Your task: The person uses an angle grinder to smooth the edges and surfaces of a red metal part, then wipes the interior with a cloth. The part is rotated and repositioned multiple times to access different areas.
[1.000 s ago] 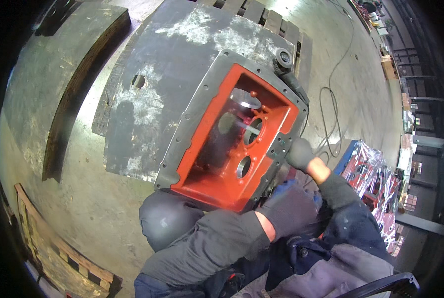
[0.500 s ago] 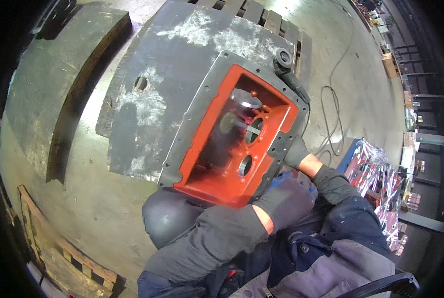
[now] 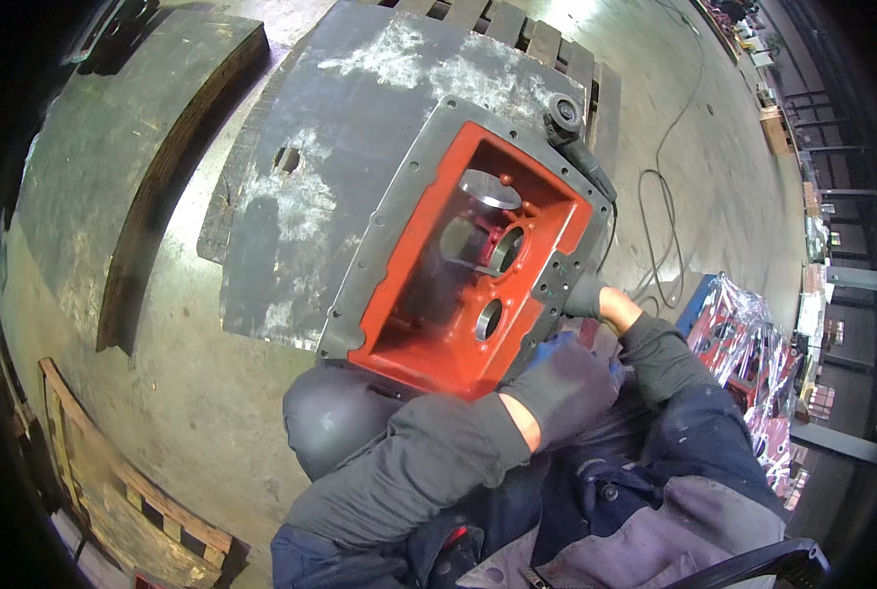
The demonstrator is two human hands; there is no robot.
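A large metal housing (image 3: 379, 236) with a grey bolt-hole flange and an orange-red hollow inside rests on a board, its open side facing up. Round bores show in its inner wall. My left hand (image 3: 568, 385), in a dark glove with blue at the fingers, is closed at the housing's near right side; what it grips is hidden. Just beyond it, my gloved right hand (image 3: 585, 296) reaches against the flange's right edge, its fingers mostly out of sight. Between the hands shows a dull reddish surface (image 3: 597, 339) that I cannot identify.
An angle grinder (image 3: 578, 147) lies by the flange's far right corner, its cord trailing on the floor. The worn board (image 3: 291, 206) lies over a slatted pallet (image 3: 531, 39). Another thick board (image 3: 154, 128) stands left. Plastic-wrapped red parts (image 3: 747, 344) are at right, a wooden pallet (image 3: 134, 491) lower left.
The view has shifted slightly. My right hand sits a little higher along the flange edge relative to my left, and the gap between the hands is wider, showing more reddish surface.
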